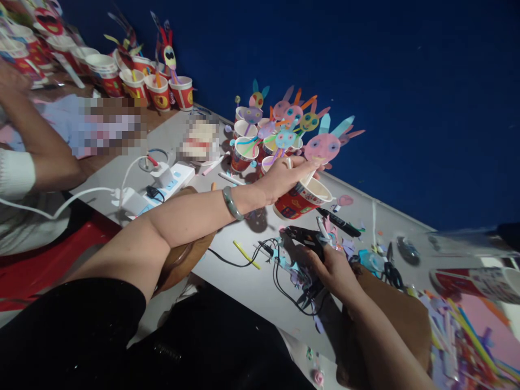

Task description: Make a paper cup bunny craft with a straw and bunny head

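Note:
My left hand, with a bangle on its wrist, is closed at the rim of a red printed paper cup. Its fingers pinch the lower part of a pink paper rabbit figure that stands up from this cup. The cup leans a little; whether its base touches the table is unclear. Just below it, my right hand grips a black hot glue gun, nozzle pointing left. A black cord loops down from the gun over paper scraps.
Behind my left hand stand several cups with paper figures. A power strip with chargers lies left. Near my right arm are a marker, scissors and a heap of straws. Another person's arm rests at far left.

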A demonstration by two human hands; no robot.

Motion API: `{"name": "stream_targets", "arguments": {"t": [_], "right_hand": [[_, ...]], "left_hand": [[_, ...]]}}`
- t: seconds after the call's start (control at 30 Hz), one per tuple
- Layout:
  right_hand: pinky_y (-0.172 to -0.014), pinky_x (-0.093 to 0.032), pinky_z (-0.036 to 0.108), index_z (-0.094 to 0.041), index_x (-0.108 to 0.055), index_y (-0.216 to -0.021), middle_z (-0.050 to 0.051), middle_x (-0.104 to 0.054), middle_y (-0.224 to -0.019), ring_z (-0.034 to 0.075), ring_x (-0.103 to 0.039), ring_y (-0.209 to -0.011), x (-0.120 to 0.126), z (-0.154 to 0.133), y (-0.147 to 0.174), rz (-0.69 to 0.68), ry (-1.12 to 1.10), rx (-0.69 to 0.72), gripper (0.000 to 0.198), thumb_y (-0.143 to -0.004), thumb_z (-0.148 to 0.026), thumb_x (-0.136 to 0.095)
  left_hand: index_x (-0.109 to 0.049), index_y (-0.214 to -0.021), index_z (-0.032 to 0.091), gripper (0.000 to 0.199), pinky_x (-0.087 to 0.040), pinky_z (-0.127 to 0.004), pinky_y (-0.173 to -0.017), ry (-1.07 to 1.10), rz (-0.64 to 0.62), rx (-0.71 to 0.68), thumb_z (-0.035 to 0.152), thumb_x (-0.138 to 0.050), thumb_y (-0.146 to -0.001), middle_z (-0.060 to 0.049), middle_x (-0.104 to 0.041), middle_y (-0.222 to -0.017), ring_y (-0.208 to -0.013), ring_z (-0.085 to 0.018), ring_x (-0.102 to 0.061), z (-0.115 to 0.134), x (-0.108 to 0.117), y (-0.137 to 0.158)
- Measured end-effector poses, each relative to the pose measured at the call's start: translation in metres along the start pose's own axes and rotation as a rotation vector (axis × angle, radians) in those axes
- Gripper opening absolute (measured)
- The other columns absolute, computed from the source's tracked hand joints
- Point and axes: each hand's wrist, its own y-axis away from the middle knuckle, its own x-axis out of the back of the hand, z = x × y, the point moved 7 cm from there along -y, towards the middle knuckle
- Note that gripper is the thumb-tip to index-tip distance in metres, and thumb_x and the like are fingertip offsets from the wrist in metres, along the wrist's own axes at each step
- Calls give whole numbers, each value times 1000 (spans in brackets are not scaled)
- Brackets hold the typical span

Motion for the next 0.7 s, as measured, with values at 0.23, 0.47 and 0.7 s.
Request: {"name": "stream_targets", "arguments": {"t": [0.23,0.47,0.7], "right_hand": [[-48,-29,29,-26,-38,-64,0,-48,-50,15,-43,-47,0,-1,0,23,12,29,44,-87,-63,-42],[-48,-29,29,-26,-38,-65,0,-49,-50,15,-43,-48,-3,-2,-1,6,1,35,43,-88,-61,-42],[-48,-28,30,-27,-34,-63,0,-46,-49,15,-41,-47,-2,-4,-2,24,5,33,44,-87,-63,-42]], "left_hand": [[-68,-83,16,23,-53,-34,-78,-4,-25,-7,38,-62,-85,-8,-68,-85,-80,-17,-65,-2,0,-3],[-68,-86,15,23,-52,-30,-77,-41,-6,13,37,-60,-87,-8,-69,-86,-82,-16,-64,-1,0,-3],[-68,-85,16,22,-51,-29,-76,-45,-11,12,36,-59,-88,-8,-69,-89,-79,-15,-63,-3,0,-4]]}}
